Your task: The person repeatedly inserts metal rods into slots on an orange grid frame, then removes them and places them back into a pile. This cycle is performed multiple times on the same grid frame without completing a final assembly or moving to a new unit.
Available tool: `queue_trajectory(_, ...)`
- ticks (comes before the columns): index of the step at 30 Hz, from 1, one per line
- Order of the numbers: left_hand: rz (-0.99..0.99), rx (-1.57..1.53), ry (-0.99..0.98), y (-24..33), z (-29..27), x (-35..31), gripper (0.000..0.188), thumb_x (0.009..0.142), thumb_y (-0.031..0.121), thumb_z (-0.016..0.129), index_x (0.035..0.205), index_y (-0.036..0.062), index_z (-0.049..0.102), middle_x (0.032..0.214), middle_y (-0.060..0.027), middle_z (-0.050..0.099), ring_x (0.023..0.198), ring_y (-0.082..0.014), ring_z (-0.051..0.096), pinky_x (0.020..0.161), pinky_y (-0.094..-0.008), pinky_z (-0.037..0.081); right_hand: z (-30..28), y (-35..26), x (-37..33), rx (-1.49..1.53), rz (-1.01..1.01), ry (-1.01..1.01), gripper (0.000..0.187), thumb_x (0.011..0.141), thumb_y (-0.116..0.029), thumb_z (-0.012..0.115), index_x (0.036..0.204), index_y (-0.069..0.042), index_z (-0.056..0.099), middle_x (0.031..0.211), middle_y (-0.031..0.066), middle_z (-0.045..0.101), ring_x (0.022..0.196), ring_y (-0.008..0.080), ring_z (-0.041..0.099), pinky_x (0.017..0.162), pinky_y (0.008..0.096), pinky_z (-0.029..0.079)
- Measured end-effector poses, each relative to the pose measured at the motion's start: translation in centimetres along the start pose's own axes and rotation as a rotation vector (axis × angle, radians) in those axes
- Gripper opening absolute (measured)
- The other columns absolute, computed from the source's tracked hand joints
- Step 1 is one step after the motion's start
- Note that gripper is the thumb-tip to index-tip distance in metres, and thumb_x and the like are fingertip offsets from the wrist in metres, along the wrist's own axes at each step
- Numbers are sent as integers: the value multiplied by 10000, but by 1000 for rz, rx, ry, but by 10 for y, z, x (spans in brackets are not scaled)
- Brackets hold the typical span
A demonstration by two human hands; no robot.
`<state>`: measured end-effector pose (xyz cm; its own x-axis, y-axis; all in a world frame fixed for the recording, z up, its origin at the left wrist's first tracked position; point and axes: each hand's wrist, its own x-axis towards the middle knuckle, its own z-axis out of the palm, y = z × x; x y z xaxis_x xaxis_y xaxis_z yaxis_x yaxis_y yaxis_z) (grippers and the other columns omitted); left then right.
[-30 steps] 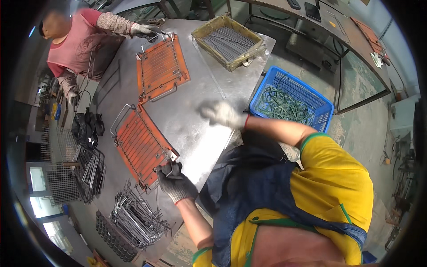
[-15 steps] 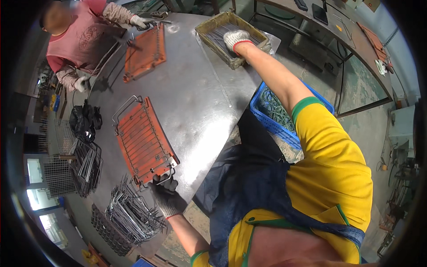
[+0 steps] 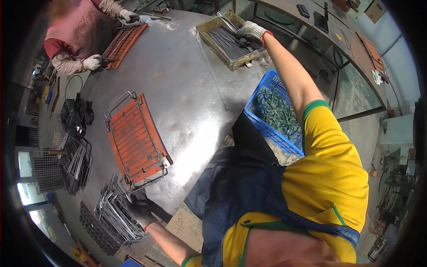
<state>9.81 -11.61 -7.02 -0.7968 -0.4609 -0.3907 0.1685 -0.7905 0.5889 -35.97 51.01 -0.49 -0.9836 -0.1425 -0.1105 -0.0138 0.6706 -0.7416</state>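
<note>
My right hand (image 3: 250, 32), in a white glove, reaches into a shallow tray (image 3: 212, 45) of thin metal rods at the far side of the steel table and closes on a bunch of rods (image 3: 227, 22). My left hand (image 3: 140, 209), in a dark glove, rests at the near edge of an orange jig board (image 3: 134, 138) that carries a wire frame. It touches the frame's wire end beside a pile of finished wire racks (image 3: 113, 213).
A blue basket (image 3: 274, 113) of green wire pieces sits at the table's right edge. Another person in a pink top (image 3: 78, 35) works on a second orange jig (image 3: 124, 40) at the far left. Wire racks and black items (image 3: 75, 115) lie left of the table.
My right hand has gone from the table's middle to the rod tray and gripped rods. My left hand has slid slightly down the jig's near end.
</note>
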Motion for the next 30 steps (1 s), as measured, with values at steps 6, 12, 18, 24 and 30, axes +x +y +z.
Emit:
queue_trajectory(6, 145, 470, -168, -18, 29, 5, 413, 906, 209, 569, 1245, -14, 496, 1192, -140, 563, 1092, -249, 539, 963, -372, 416, -12, -25, -41, 339, 165, 118, 289, 920, -309, 553, 1086, -89, 636, 889, 35, 635, 739, 136, 597, 615, 318, 506)
queue_trajectory(12, 660, 1159, 457, -40, 37, -31, 284, 949, 221, 557, 1113, -8, 594, 967, -114, 666, 925, -231, 641, 805, -336, 507, -10, 34, 8, -21, 27, 235, 342, 864, -387, 656, 958, -58, 646, 688, -25, 553, 562, 78, 481, 491, 276, 363)
queue_trajectory(18, 586, 2538, 345, -48, 43, -46, 267, 889, 260, 588, 1074, 69, 604, 1000, -165, 633, 913, -330, 622, 765, -422, 529, -14, 32, 33, 153, 136, 148, 335, 875, -357, 655, 913, -24, 663, 768, 0, 593, 668, 127, 461, 584, 320, 376)
queue_trajectory(24, 731, 2659, -107, -27, 37, -32, 252, 912, 290, 559, 964, 45, 588, 858, -157, 638, 822, -311, 638, 655, -417, 532, -47, 85, 78, -319, -164, 202, 305, 843, -290, 663, 972, -13, 650, 787, 77, 625, 685, 177, 552, 601, 329, 426)
queue_trajectory(30, 700, 2711, 12, -27, 16, -52, 169, 918, 219, 529, 909, 57, 578, 804, -157, 640, 722, -330, 644, 620, -428, 527, -45, 22, 44, 1, 63, 246, 290, 878, -277, 635, 1040, -38, 660, 848, 46, 654, 683, 120, 582, 585, 284, 456)
